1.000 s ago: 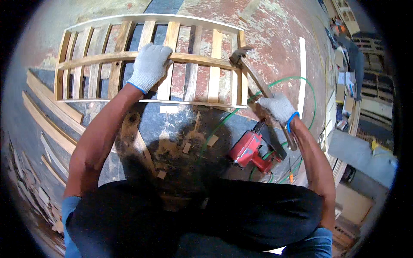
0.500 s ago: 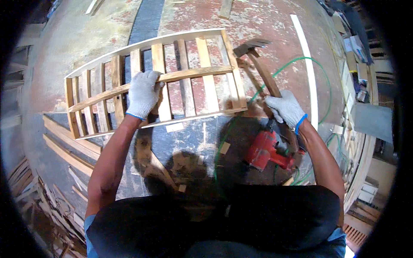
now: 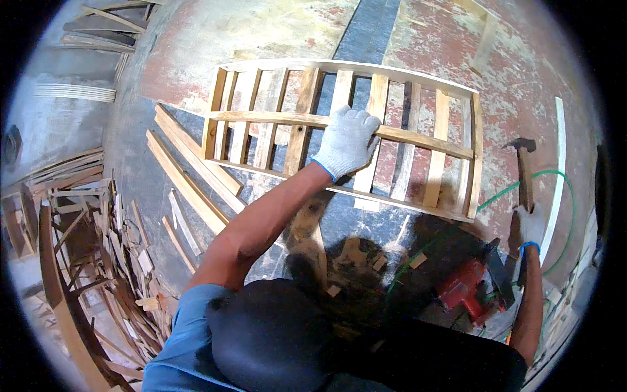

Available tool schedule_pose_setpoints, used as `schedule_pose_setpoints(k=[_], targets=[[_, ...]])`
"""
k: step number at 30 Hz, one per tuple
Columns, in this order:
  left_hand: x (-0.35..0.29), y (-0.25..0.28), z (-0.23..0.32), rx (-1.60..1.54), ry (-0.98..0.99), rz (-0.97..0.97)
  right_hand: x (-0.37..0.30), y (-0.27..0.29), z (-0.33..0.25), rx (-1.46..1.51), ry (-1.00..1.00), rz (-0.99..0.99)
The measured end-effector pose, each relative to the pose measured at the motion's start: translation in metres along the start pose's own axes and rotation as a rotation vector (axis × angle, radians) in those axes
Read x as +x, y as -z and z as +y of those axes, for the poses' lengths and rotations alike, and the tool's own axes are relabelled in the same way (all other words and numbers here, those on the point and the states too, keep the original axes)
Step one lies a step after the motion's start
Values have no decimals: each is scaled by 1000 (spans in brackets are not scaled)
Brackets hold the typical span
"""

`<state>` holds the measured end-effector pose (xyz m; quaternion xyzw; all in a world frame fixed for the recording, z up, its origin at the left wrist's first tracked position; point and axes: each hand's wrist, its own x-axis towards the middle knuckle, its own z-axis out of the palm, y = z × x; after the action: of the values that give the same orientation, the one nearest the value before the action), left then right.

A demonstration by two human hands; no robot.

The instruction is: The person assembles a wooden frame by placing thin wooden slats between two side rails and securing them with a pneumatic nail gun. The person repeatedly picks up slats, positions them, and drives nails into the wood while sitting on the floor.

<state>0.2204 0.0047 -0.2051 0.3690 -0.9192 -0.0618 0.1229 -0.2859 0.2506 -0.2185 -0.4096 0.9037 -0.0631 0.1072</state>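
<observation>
While my left hand [image 3: 346, 140] in its white knit glove presses flat on the middle cross rail of the pale slatted wooden frame [image 3: 339, 134], fingers curled over the rail, the frame lies flat on the worn painted floor [image 3: 261, 39] in front of me. My right hand [image 3: 530, 225], also gloved, is closed around the wooden handle of a steel-headed hammer [image 3: 524, 171], held raised just beside the frame's right end. I judge this the nailing step: steadying the frame between blows. A clean strike needs the head squared over the end joint. A red power tool [image 3: 465, 293] rests near my knee beside a green hose [image 3: 555, 196].
</observation>
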Motion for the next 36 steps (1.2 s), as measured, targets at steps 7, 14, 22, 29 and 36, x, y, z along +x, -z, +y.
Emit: schedule_pose_setpoints(k=[7,14,22,29,36], targets=[[-4,-3,-3,-27,25,-4,-173,-2,-1,-70,323,125],[1,5,5,-49,-7,4,-286,-21,-11,48,62,-42],[28,6,28,-26,-70,-89,-289,-37,-3,-157,236,164],[27,-20,27,43,-16,-95,-266,-58,24,282,-17,-285],[16,-19,23,3,-54,-109,-257,-22,18,-21,169,-264]])
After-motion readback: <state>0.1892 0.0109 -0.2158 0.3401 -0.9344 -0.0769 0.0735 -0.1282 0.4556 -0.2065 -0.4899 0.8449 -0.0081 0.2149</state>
